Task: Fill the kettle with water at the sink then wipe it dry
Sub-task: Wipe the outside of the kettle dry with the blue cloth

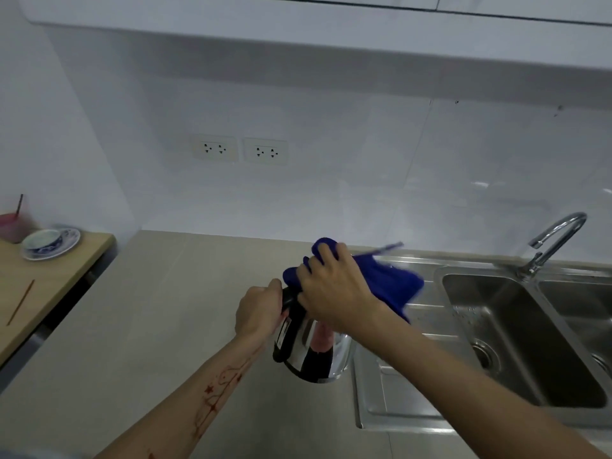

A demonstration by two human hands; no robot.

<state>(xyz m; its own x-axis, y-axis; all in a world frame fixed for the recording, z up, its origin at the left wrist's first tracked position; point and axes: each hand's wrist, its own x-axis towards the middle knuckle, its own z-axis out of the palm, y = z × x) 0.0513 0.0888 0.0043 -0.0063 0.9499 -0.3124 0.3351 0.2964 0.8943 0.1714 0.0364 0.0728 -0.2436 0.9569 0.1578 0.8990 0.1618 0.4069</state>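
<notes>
A shiny steel kettle (309,354) with a black handle sits at the counter's middle, just left of the sink (516,329). My left hand (260,309) grips the handle from the left. My right hand (331,286) holds a blue cloth (387,279) bunched over the kettle's top, which the cloth and hand hide. The cloth's loose end hangs to the right over the draining board. The curved tap (551,243) stands behind the basin.
A wooden side table (49,286) at the left carries a blue-and-white cup on a saucer (49,243), a pink cup with a straw (11,226) and a thin stick (21,301). Two wall sockets (240,150) sit above the beige counter (149,326).
</notes>
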